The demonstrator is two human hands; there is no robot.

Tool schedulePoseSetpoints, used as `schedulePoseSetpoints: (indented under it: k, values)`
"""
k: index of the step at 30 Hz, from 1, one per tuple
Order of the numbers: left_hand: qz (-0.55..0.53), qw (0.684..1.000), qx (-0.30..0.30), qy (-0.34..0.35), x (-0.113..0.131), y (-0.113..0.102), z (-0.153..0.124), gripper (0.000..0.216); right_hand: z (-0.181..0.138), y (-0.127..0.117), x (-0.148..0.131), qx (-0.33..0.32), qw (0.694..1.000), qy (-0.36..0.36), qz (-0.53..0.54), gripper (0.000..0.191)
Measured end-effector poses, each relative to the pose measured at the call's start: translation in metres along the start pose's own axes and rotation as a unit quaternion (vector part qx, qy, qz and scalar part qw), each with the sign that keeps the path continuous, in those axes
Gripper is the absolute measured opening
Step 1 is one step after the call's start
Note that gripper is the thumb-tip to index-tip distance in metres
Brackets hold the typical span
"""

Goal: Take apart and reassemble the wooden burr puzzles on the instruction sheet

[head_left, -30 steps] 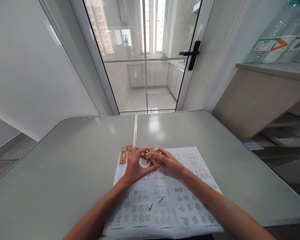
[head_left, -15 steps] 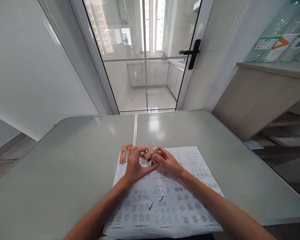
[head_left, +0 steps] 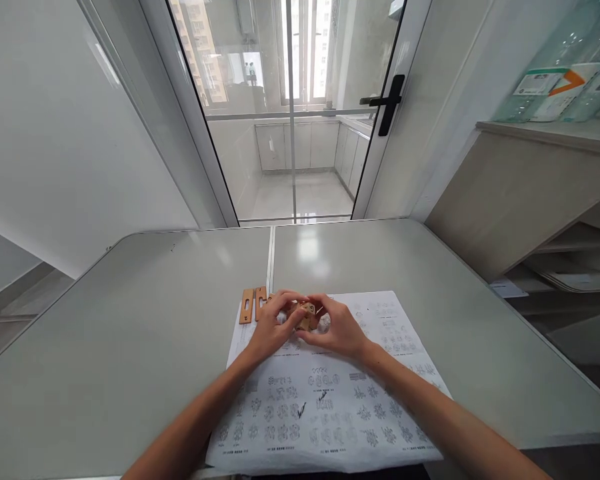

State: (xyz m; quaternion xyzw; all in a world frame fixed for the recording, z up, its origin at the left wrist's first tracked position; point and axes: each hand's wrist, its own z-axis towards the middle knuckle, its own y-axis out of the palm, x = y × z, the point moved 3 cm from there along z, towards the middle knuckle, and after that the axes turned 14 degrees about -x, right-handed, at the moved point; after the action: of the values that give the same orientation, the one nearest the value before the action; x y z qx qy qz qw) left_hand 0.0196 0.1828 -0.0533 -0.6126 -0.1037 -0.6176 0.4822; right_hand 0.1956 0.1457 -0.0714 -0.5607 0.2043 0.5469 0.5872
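A small wooden interlocking puzzle (head_left: 306,315) is pinched between both hands just above a printed sheet (head_left: 325,400) of puzzle diagrams. My left hand (head_left: 271,328) grips its left side with curled fingers. My right hand (head_left: 337,327) closes over its right side, thumb underneath, and hides much of it. Two flat slotted wooden pieces (head_left: 253,305) lie side by side just left of my left hand, at the sheet's top left corner.
The grey table (head_left: 145,320) has a seam down its middle and rounded corners. Behind it stands a glass sliding door (head_left: 293,113) with a black handle. A wooden shelf unit (head_left: 530,193) with papers stands to the right.
Both hands have closed further around the wooden puzzle and lowered it a little, so less of it shows. The two flat pieces have not moved.
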Motion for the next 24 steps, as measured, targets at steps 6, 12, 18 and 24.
schedulePoseSetpoints:
  k: [6, 12, 18, 24]
  values:
    - [0.001, 1.000, 0.010, -0.001, -0.0007, 0.0003, 0.0012, 0.028, -0.0005, 0.0010, -0.0024, 0.002, 1.000, -0.008, -0.025, 0.054]
    - [-0.007, 1.000, 0.003, -0.001, -0.0031, -0.0005, 0.0012, 0.033, -0.0008, 0.0011, -0.0035, -0.004, 0.999, -0.020, -0.033, 0.056]
    - [-0.020, 1.000, -0.004, -0.007, -0.0031, 0.0008, 0.0023, 0.032, -0.0017, 0.0012, 0.0010, 0.011, 0.999, -0.019, -0.046, 0.061]
    - [-0.016, 1.000, 0.001, -0.016, -0.0035, 0.0012, 0.0032, 0.029, -0.0018, 0.0015, 0.0019, 0.013, 0.999, -0.017, -0.035, 0.060]
